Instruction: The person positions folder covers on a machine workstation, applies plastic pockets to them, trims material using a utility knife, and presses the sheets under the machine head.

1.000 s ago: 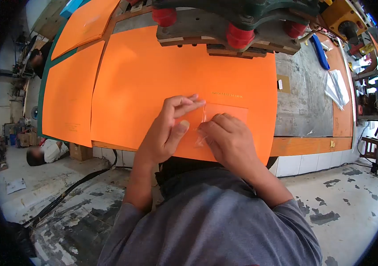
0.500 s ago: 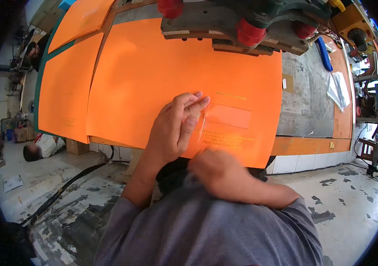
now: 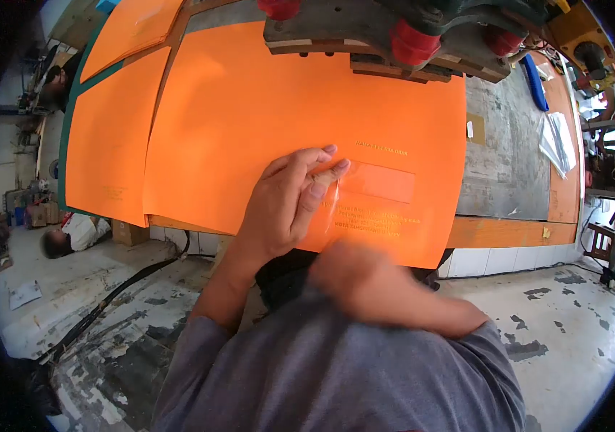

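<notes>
A large orange sheet [image 3: 228, 108] with gold printed lettering lies in front of me, with a rectangular clear window [image 3: 383, 183] near its right side. My left hand [image 3: 286, 191] rests on the sheet at the window's left end. Its fingers are stretched out, fingertips touching the sheet, with the thumb alongside. A glossy strip of clear film [image 3: 335, 205] shows just right of the thumb. My right hand [image 3: 354, 277] is low near my body, just below the sheet's front edge. Motion smears its fingers, so I cannot see whether they hold anything.
More orange sheets [image 3: 113, 137] lie at the left on a green surface. A dark metal machine part with red knobs [image 3: 414, 43] overhangs the sheet's far side. On the right are a grey metal plate [image 3: 498, 165], clear plastic pieces [image 3: 558, 144] and a blue object [image 3: 534, 83].
The view has shifted slightly. My left hand stays at the window's left end, its pose much the same. My right hand remains blurred near my body, in about the same place.
</notes>
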The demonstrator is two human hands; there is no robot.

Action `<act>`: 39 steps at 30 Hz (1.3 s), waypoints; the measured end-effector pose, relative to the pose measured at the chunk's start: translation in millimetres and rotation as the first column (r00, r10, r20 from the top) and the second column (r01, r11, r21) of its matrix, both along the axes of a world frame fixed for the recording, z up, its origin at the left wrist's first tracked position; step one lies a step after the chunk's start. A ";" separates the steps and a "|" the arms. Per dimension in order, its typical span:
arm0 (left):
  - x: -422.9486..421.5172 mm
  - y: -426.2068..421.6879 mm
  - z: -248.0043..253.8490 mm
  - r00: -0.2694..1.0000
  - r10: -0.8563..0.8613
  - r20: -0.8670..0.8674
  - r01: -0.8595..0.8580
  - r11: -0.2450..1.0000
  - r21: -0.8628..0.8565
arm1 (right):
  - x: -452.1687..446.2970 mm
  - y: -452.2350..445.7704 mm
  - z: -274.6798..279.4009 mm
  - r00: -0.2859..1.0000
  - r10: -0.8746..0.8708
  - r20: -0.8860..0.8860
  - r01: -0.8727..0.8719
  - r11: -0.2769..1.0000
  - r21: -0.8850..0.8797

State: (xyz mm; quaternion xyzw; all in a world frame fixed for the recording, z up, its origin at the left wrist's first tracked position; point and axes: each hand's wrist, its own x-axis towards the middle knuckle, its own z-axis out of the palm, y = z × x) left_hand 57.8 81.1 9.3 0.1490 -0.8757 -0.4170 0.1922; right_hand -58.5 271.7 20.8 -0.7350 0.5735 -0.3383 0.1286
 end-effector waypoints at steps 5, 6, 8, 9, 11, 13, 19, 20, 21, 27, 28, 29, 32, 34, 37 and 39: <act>-1.8 -2.9 0.7 0.999 -0.020 -0.034 0.020 1.000 -0.011 | -9.0 -5.6 4.9 0.999 -0.052 -0.018 0.052 0.998 0.019; 1.4 -2.9 1.0 0.999 -0.026 -0.025 0.026 1.000 -0.002 | -6.2 -4.6 4.8 0.999 -0.045 0.027 0.044 0.999 0.013; 1.0 -5.7 0.8 0.998 -0.065 -0.015 0.064 0.996 -0.056 | -4.0 -7.0 4.5 0.997 -0.038 0.064 0.038 0.999 0.006; 0.7 -4.0 -0.7 0.998 -0.063 -0.018 0.062 0.997 -0.054 | -1.7 -10.3 4.7 0.995 -0.071 0.075 0.073 0.997 -0.021; 1.7 -0.3 -2.1 0.999 -0.013 -0.030 0.016 0.994 0.110 | 1.3 -17.8 6.1 0.991 -0.098 0.090 0.103 0.993 -0.050; 4.1 -8.1 6.6 0.997 -0.072 0.015 0.070 0.996 0.061 | 3.8 -24.7 10.5 0.980 -0.173 0.101 0.181 0.980 -0.082; 7.5 -27.9 -1.6 0.992 -0.101 -0.076 0.117 0.965 0.236 | 16.3 -37.9 17.6 0.980 -0.154 0.129 0.171 0.976 -0.138; 6.6 -30.2 1.3 0.987 -0.157 -0.042 0.161 0.980 0.115 | 17.2 -36.9 17.1 0.980 -0.155 0.128 0.172 0.976 -0.136; 5.5 -28.4 4.5 0.986 -0.159 -0.043 0.163 0.980 0.117 | 18.6 -35.2 16.2 0.984 -0.117 0.132 0.138 0.977 -0.164; 8.4 -20.1 4.5 0.992 -0.122 -0.030 0.123 0.991 0.047 | 13.6 -23.9 11.6 0.997 0.003 0.080 0.016 0.970 -0.242; 9.1 -20.3 2.9 0.994 -0.102 -0.041 0.105 0.993 0.059 | 10.7 -21.7 10.1 0.995 0.007 0.098 0.018 0.967 -0.254; 9.9 -20.4 2.1 0.995 -0.082 -0.052 0.085 0.994 0.070 | 7.8 -19.4 8.6 0.993 0.011 0.116 0.020 0.964 -0.266; 11.8 -20.8 7.1 0.998 -0.062 -0.023 0.064 0.994 0.083 | -5.4 -10.5 6.4 0.991 -0.003 0.137 0.035 0.972 -0.231; 13.1 -21.3 3.2 0.998 -0.031 -0.053 0.039 0.985 0.166 | -15.0 -3.4 1.3 0.987 -0.086 0.138 0.112 0.975 -0.192; 13.4 -22.6 -1.4 0.989 0.023 -0.144 0.029 0.936 0.352 | -39.0 12.1 0.4 0.966 -0.238 0.098 0.249 0.960 -0.127; 21.8 -32.5 -14.6 0.973 0.027 -0.228 0.078 0.895 0.439 | -56.9 22.4 3.6 0.950 -0.305 0.058 0.310 0.946 -0.092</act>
